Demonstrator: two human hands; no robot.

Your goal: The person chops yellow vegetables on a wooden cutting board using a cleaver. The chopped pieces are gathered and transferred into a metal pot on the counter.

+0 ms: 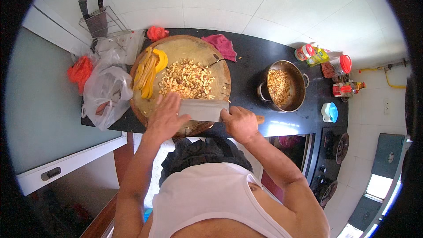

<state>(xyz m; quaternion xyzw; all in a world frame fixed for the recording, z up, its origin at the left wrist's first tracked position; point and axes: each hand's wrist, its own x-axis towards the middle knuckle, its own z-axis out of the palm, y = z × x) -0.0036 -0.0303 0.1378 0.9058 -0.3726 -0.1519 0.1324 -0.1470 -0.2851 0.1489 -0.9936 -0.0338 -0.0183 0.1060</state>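
My right hand (240, 123) is closed around the wooden handle (260, 119) of a cleaver. Its broad metal blade (206, 110) lies across the near part of a thick round wooden chopping board (195, 44). At the blade's left end is my left hand (168, 114), flat with the thumb spread; whether its fingers touch the blade is hard to tell. Just beyond the blade spreads a heap of small chopped pale-brown food pieces (186, 77). Long yellow and brownish strips of food (148, 69) lie bunched on the board's left side.
Right of the board, a two-handled metal pot (303, 97) holds similar chopped pieces. A pink cloth (222, 44) touches the board's far edge. Plastic bags (107, 92) crowd the left; a wire rack (115, 23) holds knives. Jars (343, 64) and a gas hob (330, 152) stand right.
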